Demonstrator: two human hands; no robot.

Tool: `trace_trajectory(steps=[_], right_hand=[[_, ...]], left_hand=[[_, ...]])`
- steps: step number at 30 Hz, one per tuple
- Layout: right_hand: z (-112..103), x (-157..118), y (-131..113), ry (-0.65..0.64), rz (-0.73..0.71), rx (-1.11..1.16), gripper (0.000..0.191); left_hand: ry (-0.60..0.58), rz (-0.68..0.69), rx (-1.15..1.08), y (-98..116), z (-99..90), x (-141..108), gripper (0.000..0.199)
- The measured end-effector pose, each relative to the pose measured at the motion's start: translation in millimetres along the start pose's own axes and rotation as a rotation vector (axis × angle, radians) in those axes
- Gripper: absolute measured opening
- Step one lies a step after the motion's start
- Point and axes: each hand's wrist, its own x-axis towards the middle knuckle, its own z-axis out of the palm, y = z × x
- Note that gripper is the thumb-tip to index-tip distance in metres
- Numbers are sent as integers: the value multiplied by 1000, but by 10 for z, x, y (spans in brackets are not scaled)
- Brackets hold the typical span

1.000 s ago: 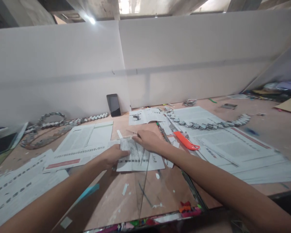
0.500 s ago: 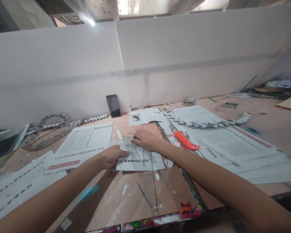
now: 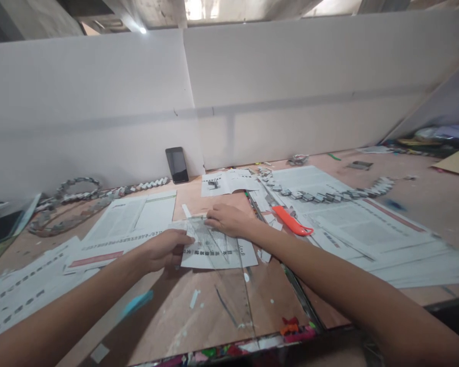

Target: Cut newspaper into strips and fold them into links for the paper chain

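A clear plastic set square lies over a cut piece of printed newspaper, its lower tip reaching toward the table's front edge. My left hand is at the left edge of the sheet, with thumb and fingers closed about the set square's edge there. At the sheet's top edge rests my right hand, its fingers bent together and pressed down; what lies under them is hidden. Right of that forearm is an orange-red cutter on the papers. A narrow white paper strip sits just beyond the sheet.
Newspaper sheets spread at right, with more printed sheets at left. Folded-paper chains lie on both sides. A phone leans against the white partition. Coloured scraps fill the front edge and the gap in the table.
My left hand has shifted slightly left, its thumb drawn back from over the sheet's print. The set square's lower tip has swung a little right. My right hand stays nearly in place.
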Motion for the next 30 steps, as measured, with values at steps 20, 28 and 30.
trace_trajectory(steps=[20,28,30], right_hand=[[-218,-106,85,120,468,39,35],[-614,-482,242,-214,521,142,25],[-596,-475,203,-297,529,138,24]], left_hand=[[193,792,1185,-244,574,295,102],[146,722,1240,-184,557,290,100],[147,724,1239,-187,557,305,99]])
